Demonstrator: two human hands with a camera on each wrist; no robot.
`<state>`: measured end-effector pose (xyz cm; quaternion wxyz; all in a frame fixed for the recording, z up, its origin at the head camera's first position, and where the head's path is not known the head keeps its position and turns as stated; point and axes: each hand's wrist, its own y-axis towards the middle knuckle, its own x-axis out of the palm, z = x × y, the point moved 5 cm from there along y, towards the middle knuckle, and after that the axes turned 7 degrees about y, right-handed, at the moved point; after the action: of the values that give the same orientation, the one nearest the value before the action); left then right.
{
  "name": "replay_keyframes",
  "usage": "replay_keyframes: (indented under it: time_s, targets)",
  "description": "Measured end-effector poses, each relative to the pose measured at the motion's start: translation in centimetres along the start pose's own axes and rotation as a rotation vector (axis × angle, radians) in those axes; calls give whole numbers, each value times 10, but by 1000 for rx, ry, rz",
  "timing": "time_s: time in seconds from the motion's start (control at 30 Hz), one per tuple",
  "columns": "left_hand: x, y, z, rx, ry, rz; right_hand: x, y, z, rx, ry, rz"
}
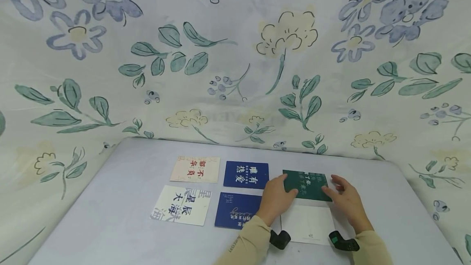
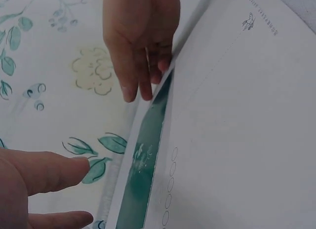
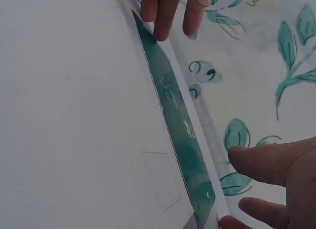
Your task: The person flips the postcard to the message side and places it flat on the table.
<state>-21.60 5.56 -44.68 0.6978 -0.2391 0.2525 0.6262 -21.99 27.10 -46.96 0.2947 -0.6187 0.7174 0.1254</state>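
A green postcard (image 1: 305,185) with white lettering lies at the right of the group on the table. My left hand (image 1: 276,196) is at its left edge, thumb and fingers spread apart. At the opposite edge is my right hand (image 1: 347,204), its thumb by the card's corner and its fingers extended. Directly on the near side of the green card lies a white postcard back (image 1: 308,225); printed ovals show on it in the left wrist view and a stamp box in the right wrist view. Both wrist views show the green card (image 3: 173,115) as a thin slanted strip.
Left of the hands lie a blue postcard (image 1: 246,175), a second blue postcard (image 1: 232,212) partly covered by my left hand, a cream postcard with red characters (image 1: 195,169) and a white postcard with dark characters (image 1: 182,205). A floral cloth (image 1: 235,72) hangs behind the white table (image 1: 110,216).
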Motion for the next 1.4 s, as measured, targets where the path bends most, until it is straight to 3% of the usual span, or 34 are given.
replay_keyframes:
  time_s: [0.53,0.97,1.4]
  targets:
    - [7,-2,2,-5,-30,-31,1,0,-1,-22,68,14]
    - [1,1,0,13,-60,-14,-10,-2,-3,-150,160,154]
    - [-3,1,0,-14,-69,33,-11,-1,0,-89,223,178]
